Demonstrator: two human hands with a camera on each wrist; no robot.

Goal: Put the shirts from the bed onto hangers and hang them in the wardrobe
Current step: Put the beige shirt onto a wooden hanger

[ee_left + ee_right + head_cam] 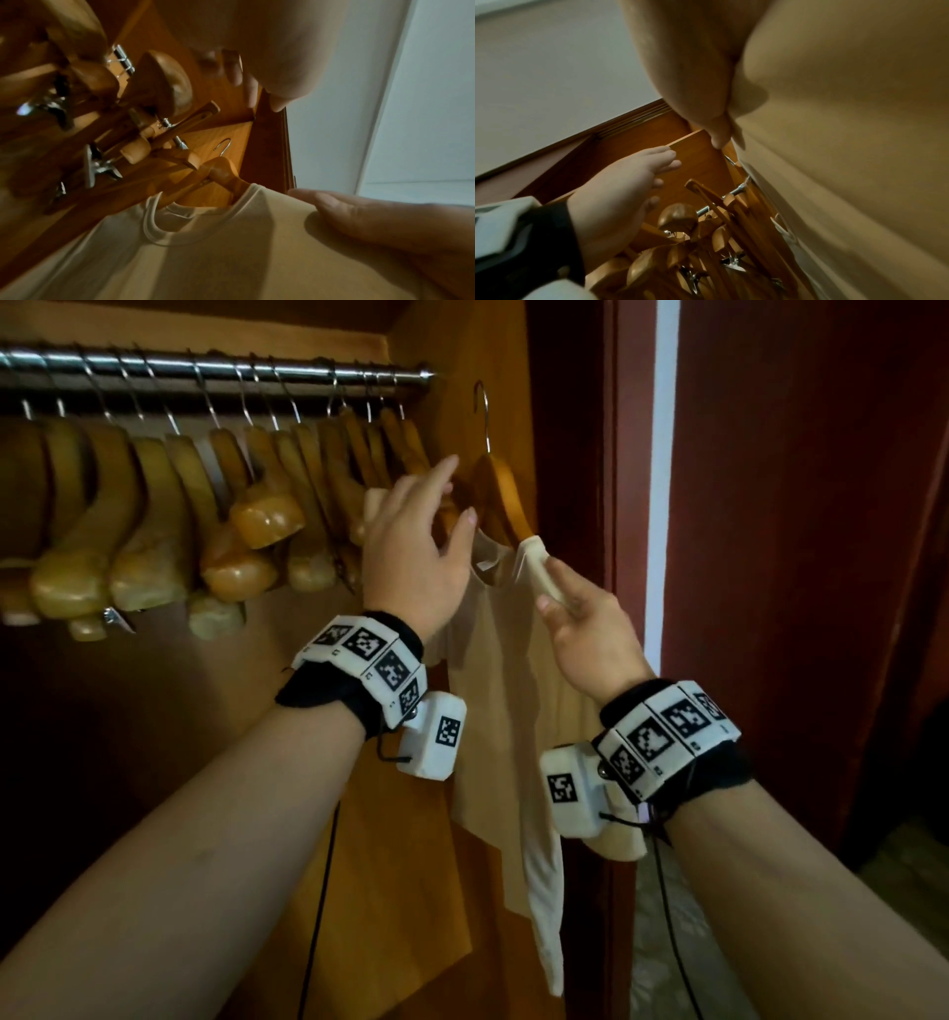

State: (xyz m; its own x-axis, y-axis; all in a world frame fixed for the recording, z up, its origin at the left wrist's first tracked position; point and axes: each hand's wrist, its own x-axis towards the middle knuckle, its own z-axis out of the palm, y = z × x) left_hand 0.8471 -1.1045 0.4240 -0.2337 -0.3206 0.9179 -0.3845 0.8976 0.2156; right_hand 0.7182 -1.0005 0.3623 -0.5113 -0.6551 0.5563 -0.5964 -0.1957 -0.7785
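Up at the right end of the wardrobe rail (215, 369), a cream shirt (493, 690) sits on a wooden hanger (500, 490) whose hook is off the rail, near the wardrobe's side wall (462, 356). Right hand (590, 629) pinches the shirt's shoulder over the hanger's end. Left hand (416, 557) reaches toward the hanger's neck, fingers spread wide and loose, gripping nothing. Bare wooden hangers (154, 521) crowd the rail to the left
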